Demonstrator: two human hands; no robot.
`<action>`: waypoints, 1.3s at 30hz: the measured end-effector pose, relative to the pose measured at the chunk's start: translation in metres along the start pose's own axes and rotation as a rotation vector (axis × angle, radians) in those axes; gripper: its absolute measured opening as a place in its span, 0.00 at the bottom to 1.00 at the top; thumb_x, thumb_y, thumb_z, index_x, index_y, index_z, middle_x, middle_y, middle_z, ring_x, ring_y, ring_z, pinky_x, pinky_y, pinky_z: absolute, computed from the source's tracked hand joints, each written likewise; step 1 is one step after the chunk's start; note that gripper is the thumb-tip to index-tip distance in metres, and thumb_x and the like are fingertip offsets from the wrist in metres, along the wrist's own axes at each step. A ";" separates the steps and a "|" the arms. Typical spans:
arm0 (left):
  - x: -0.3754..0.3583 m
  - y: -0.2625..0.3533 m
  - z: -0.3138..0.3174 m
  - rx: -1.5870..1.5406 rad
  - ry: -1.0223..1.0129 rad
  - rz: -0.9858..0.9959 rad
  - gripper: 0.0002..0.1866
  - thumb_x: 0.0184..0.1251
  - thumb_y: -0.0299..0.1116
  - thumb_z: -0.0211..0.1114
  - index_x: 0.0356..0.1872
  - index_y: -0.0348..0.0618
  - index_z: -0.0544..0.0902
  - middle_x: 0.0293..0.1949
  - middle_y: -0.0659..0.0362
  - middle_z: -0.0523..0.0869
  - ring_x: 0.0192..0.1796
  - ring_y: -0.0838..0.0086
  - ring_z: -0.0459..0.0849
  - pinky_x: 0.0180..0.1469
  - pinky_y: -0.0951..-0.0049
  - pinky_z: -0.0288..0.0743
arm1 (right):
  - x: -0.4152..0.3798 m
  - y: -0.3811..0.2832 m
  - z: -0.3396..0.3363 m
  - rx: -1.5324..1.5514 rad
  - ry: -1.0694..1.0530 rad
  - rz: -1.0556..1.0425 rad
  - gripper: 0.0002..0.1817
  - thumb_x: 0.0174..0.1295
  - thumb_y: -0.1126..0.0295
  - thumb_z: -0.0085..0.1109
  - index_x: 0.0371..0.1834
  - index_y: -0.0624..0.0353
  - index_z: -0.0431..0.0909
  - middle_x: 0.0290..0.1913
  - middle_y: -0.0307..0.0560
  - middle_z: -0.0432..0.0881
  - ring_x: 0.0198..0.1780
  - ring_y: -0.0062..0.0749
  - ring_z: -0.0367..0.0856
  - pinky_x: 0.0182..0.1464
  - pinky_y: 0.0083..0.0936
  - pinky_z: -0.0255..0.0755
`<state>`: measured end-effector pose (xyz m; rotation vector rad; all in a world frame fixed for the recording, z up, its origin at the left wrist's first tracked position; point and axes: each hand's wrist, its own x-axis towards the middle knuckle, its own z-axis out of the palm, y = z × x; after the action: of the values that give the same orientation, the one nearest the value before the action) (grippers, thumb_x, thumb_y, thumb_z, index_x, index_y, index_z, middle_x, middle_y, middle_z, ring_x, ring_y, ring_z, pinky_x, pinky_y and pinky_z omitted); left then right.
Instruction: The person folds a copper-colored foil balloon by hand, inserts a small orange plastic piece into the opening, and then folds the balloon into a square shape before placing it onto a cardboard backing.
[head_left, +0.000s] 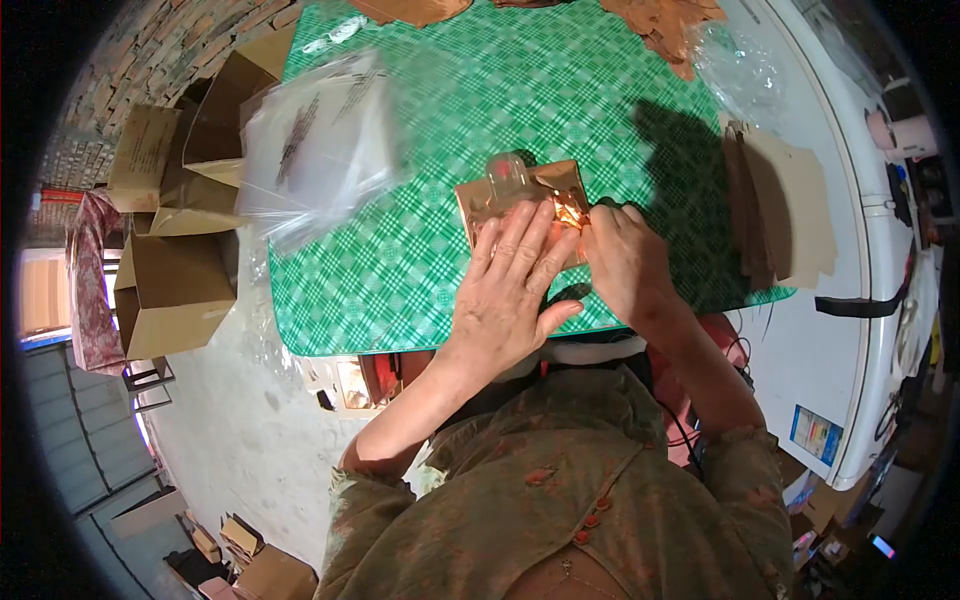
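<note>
A flat, shiny copper-coloured packet [555,178] lies on the green checked tablecloth [430,225]. My left hand [510,280] rests flat over its left and middle part, fingers stretched out and thumb apart. At the packet's right edge, my right hand [625,255] has its fingers bent and pressed together around the shiny wrapping. Those fingertips are partly hidden. Just above my left fingertips, a small clear domed object [507,175] with something red inside sits on the packet's upper edge.
A stack of clear plastic bags [320,145] covers the table's upper left. Open cardboard boxes [180,280] stand beyond the left edge. Flat brown sheets [790,205] lie at the right edge, with crumpled clear plastic [745,75] above them. Brown pieces [660,25] lie at the far edge.
</note>
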<state>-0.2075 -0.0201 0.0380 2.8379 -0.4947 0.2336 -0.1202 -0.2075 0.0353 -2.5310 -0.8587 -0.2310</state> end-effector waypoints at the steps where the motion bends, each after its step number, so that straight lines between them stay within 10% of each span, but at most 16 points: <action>1: 0.000 -0.001 0.002 -0.019 0.004 0.005 0.44 0.76 0.68 0.53 0.85 0.51 0.64 0.86 0.48 0.57 0.88 0.51 0.54 0.87 0.45 0.44 | 0.000 0.000 0.000 0.002 0.003 -0.007 0.07 0.67 0.72 0.62 0.36 0.58 0.72 0.32 0.52 0.80 0.39 0.53 0.81 0.40 0.48 0.78; 15: 0.003 -0.014 -0.006 -0.137 0.216 -0.104 0.49 0.73 0.63 0.63 0.85 0.41 0.60 0.86 0.40 0.54 0.87 0.42 0.53 0.86 0.43 0.47 | -0.003 0.000 -0.001 0.071 0.058 -0.013 0.06 0.71 0.72 0.60 0.36 0.59 0.74 0.33 0.53 0.81 0.39 0.53 0.80 0.41 0.48 0.77; 20: -0.017 -0.020 -0.018 -0.440 0.404 -0.272 0.58 0.55 0.32 0.86 0.84 0.35 0.58 0.79 0.39 0.66 0.79 0.42 0.68 0.80 0.49 0.64 | -0.022 0.012 -0.013 0.274 0.016 -0.065 0.07 0.68 0.73 0.65 0.44 0.61 0.79 0.40 0.52 0.80 0.45 0.52 0.78 0.48 0.48 0.76; 28: -0.053 -0.016 -0.023 -0.321 0.252 -0.079 0.33 0.45 0.26 0.82 0.60 0.42 0.86 0.59 0.55 0.86 0.67 0.54 0.81 0.66 0.55 0.72 | -0.054 0.013 -0.025 0.197 0.134 -0.312 0.27 0.46 0.79 0.75 0.54 0.58 0.83 0.51 0.46 0.78 0.54 0.46 0.78 0.57 0.43 0.78; 39: -0.056 -0.013 -0.012 -0.351 0.276 -0.049 0.21 0.54 0.18 0.74 0.52 0.40 0.90 0.56 0.54 0.89 0.63 0.55 0.84 0.66 0.57 0.77 | -0.058 0.013 -0.026 0.119 0.011 -0.359 0.20 0.54 0.78 0.68 0.53 0.59 0.86 0.54 0.46 0.84 0.57 0.45 0.80 0.59 0.38 0.81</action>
<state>-0.2564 0.0129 0.0358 2.4242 -0.3646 0.4702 -0.1585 -0.2602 0.0363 -2.2509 -1.2805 -0.2962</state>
